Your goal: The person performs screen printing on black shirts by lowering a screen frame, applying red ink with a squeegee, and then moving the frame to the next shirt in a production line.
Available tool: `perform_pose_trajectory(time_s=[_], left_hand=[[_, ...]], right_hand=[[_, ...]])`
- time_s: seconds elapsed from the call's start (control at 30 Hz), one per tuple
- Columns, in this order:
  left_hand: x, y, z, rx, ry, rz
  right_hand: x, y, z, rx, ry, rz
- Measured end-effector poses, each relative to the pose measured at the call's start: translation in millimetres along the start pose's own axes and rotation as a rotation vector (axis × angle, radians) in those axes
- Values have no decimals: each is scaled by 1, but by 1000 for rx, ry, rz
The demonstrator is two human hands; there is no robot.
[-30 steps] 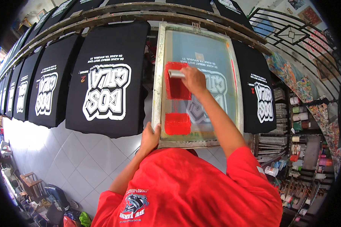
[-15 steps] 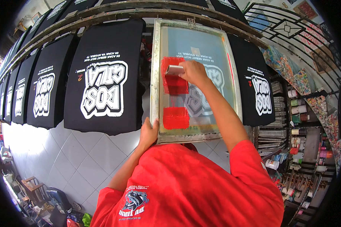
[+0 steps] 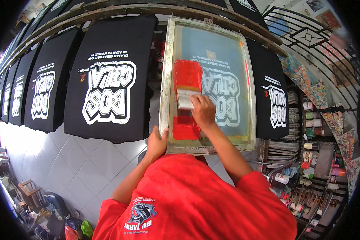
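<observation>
My right hand (image 3: 204,111) grips a pale squeegee (image 3: 185,99), its edge down on the mesh of a screen printing frame (image 3: 167,64). The squeegee sits between two patches of red ink: an upper patch (image 3: 188,74) and a lower patch (image 3: 186,129). At the frame's near left corner my left hand (image 3: 157,141) is closed on the side rail. Through the mesh shows a black T-shirt with a white lettered print (image 3: 225,100), lying under the frame. The squeegee and my fingers hide some of the ink.
To the left, a row of boards carries black printed T-shirts (image 3: 108,44); another shirt (image 3: 274,72) lies to the right. A long rail (image 3: 120,11) runs behind them. Shelves with ink tubs (image 3: 314,115) and stacked frames (image 3: 282,150) stand at right. Grey floor tiles (image 3: 82,160) lie below.
My right hand has pulled the squeegee toward me, from the upper red patch down to the gap above the lower one. My left hand stays on the frame rail.
</observation>
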State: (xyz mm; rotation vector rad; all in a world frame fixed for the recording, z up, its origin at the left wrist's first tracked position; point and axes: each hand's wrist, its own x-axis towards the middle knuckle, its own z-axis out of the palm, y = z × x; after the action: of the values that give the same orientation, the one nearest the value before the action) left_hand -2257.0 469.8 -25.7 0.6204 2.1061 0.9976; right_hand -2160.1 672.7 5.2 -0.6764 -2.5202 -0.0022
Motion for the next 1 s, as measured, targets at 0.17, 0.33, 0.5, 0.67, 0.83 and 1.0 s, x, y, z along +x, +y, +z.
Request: perform_pose_trajectory(time_s=[0.17,0.33,0.5,0.67,0.83,1.0], left_hand=[[-1,-7,5,-25,86,112],[4,-5,2,-36,60,137],[5,-9,5,8,78,167],[4,-10,8,-23,122,199],[3,-10,8,-76,102,216],[12,-20,14,-95,99,196]], right_hand=[[78,43,31,4,-35,-6],[159,68,-10,-19,-355,122],[130,30,-76,46,-321,202],[13,-22,-99,123,-264,180],[-90,-63,-94,113,-234,106],[-125,-78,-87,174,-210,86]])
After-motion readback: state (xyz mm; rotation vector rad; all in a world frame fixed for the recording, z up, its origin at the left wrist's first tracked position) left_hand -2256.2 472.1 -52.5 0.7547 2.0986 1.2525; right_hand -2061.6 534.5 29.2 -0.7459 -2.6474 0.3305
